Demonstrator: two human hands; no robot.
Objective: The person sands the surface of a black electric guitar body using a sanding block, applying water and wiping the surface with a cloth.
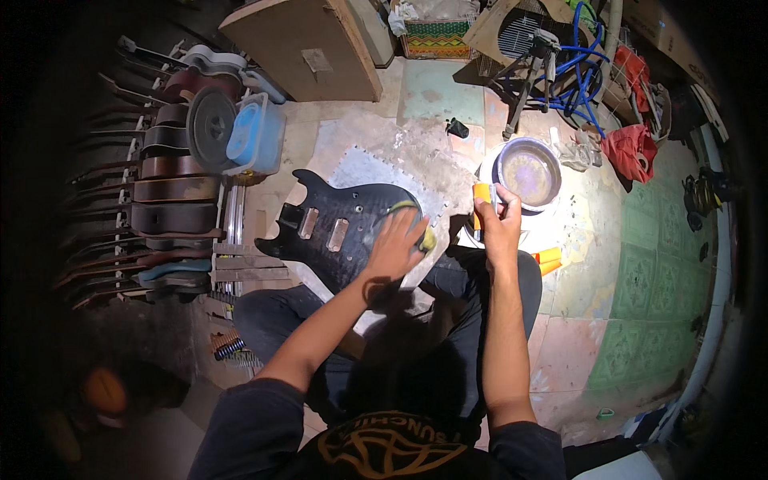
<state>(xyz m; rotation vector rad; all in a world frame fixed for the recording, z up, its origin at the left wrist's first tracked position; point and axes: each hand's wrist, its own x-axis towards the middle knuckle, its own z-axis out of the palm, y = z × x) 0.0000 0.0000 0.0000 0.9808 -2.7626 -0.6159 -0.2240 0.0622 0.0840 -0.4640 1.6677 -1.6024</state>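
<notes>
A black electric guitar body (314, 232) with pickup cutouts lies across my lap over a pale, worn mat (360, 164). My left hand (392, 248) rests on a yellow-green cloth or pad (428, 240) at the body's right end, fingers spread over it. My right hand (502, 220) is closed on an orange block (481, 193), held upright beside the body. More orange pieces (549, 258) lie by my right knee. A purple basin (532, 176) with murky water sits just beyond my right hand. A small black object (458, 128) lies behind the mat.
Stacked guitars (172, 192) on a rack line the left, beside a clear tub (270, 140). A wooden board (336, 56) stands behind. At back right are a blue hose (572, 96) and red bags (624, 152). Tiled floor (652, 264) stretches along the right.
</notes>
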